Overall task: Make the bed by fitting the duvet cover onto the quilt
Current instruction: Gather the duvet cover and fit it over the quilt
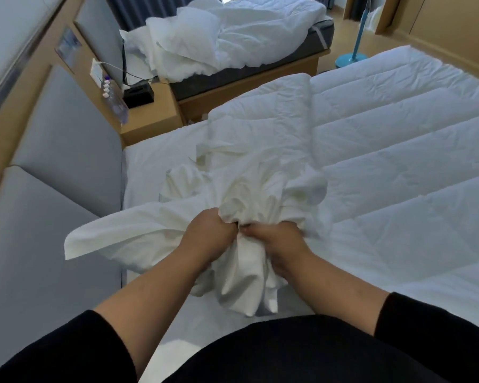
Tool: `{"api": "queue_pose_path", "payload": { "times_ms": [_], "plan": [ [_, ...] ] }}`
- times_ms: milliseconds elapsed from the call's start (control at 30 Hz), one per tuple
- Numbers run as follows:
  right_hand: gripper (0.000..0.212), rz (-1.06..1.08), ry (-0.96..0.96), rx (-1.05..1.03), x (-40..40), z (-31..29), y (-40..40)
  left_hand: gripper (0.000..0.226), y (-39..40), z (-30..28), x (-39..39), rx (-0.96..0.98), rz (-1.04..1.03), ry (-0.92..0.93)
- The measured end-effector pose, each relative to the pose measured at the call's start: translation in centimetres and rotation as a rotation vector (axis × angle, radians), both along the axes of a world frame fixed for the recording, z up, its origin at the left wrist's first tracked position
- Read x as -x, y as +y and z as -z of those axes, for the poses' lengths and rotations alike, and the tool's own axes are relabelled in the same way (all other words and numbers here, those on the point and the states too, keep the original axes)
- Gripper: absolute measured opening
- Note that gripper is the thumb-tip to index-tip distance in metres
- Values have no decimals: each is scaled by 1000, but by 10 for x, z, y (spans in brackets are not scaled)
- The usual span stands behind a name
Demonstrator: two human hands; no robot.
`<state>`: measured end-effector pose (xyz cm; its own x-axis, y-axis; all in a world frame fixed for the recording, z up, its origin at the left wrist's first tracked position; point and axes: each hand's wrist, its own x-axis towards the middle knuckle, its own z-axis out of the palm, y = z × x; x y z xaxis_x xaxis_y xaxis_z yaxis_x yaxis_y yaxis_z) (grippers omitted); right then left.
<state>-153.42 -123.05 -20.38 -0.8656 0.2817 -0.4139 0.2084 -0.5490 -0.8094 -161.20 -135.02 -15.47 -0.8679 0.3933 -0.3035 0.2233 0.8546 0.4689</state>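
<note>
A white quilted quilt (393, 150) lies spread over the near bed, to the right. A cream-white duvet cover (255, 150) is bunched in a long heap across the bed's head end, partly over the quilt's edge. My left hand (208, 233) and my right hand (274, 239) meet knuckle to knuckle over the near end of the cover, each gripping a gathered fistful of its cloth. One loose corner of the cover sticks out to the left past the mattress edge. More cloth hangs below my hands.
A grey padded headboard (67, 150) runs along the left. A wooden nightstand (150, 120) holds a black box and bottles. Beyond it stands a second bed (233, 37) with rumpled white bedding. A blue stand (351, 56) is on the floor behind.
</note>
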Motion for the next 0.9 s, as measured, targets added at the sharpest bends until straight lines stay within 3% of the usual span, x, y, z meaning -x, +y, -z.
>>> {"api": "queue_pose_path", "payload": {
  "times_ms": [100, 200, 300, 400, 533, 567, 633, 667, 767, 900],
  "plan": [
    [29, -41, 54, -18, 9, -21, 18, 24, -2, -19, -10, -16, 33, 11],
    [42, -25, 82, -2, 5, -27, 43, 35, -9, -40, -1, 125, 110, 225],
    [59, -67, 41, -30, -13, -9, 60, 28, -27, -55, 21, 166, 79, 346],
    [69, -315, -126, -246, -45, 24, 65, 19, -33, -57, 27, 247, 93, 400],
    [87, -489, -571, -602, -101, 80, 83, 18, -37, -62, 38, 261, 79, 383],
    [81, -531, -636, -682, -115, 89, 88, 19, -37, -63, 41, 271, 80, 384],
    [41, -642, -749, -809, -137, 97, 94, 21, -28, -67, 42, 285, 105, 388],
    [31, -679, -818, -827, -145, 98, 95, 22, -21, -70, 39, 282, 124, 390],
    [39, -607, -873, -848, -149, 104, 103, 24, 0, -81, 23, 289, 164, 395],
    [18, -320, -747, -748, -135, 107, 124, 22, 11, -96, 6, 281, 190, 446]
  ]
}}
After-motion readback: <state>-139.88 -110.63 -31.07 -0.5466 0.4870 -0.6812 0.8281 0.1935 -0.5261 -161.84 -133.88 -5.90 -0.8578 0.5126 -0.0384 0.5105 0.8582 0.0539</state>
